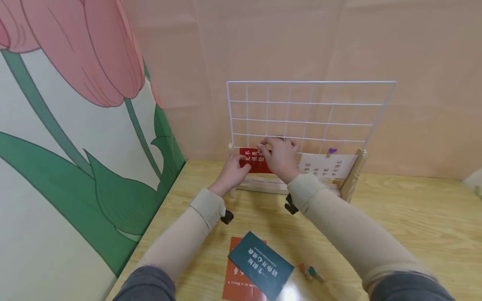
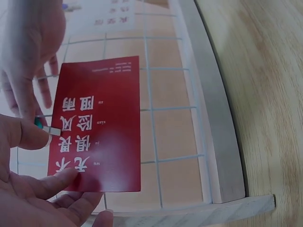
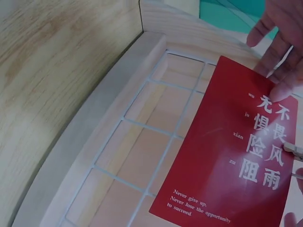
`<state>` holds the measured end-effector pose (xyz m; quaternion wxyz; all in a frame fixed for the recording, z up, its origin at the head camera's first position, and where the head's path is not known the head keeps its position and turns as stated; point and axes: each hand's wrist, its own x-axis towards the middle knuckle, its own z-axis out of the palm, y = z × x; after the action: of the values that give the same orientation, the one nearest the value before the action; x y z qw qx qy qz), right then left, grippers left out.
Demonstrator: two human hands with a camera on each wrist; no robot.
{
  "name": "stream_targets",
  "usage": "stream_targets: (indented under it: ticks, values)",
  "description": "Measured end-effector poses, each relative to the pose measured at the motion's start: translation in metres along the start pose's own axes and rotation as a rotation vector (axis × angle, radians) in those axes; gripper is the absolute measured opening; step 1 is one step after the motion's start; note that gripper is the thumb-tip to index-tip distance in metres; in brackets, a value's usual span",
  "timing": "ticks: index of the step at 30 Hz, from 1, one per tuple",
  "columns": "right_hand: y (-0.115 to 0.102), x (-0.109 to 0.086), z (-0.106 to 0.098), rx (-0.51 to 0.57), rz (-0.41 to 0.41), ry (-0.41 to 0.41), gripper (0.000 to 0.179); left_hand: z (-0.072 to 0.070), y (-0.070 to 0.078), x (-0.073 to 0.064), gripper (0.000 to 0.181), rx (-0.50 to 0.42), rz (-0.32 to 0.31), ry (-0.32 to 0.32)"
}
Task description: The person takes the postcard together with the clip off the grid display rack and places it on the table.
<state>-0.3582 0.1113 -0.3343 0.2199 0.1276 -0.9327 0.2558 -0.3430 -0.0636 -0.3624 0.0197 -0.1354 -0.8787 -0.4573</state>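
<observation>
1. Your left hand (image 1: 233, 170) pinches the red card (image 2: 109, 132) by its end, against the grid (image 1: 310, 81); the head view hides much of the card behind your right hand (image 1: 281, 156).
2. Your right hand is by the clip (image 3: 292, 150) at the card's edge; its fingers are cut off or overlapped, so you cannot tell whether they grasp it.
3. Right of that hand hangs a white card (image 1: 325, 165); its small text is hard to read.
4. Below both hands, the wood-grain table (image 1: 410, 217); beyond them, a peach wall (image 1: 433, 83); left, a tulip mural (image 1: 94, 50).
</observation>
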Motion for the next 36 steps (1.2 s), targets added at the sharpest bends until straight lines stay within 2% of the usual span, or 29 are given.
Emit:
stream_targets:
  ticks: [5,11,19,27,36]
  values:
    - [0.003,-0.001,0.005,0.021,-0.019,0.049,0.025,-0.002,0.001,0.001,0.043,-0.020,-0.030,0.012]
    - [0.007,-0.010,0.010,0.057,-0.010,0.106,0.023,0.004,-0.004,-0.002,0.041,-0.032,-0.046,0.004]
    - [0.010,-0.011,0.004,0.077,0.013,0.211,0.028,-0.002,-0.013,-0.006,0.037,-0.143,-0.049,-0.034]
    - [0.012,-0.017,-0.009,0.104,0.031,0.125,0.029,-0.011,-0.013,-0.012,0.032,-0.178,-0.059,-0.096]
    - [0.016,-0.039,-0.025,0.127,0.021,0.096,0.027,-0.020,-0.010,-0.027,0.030,-0.207,-0.060,-0.087]
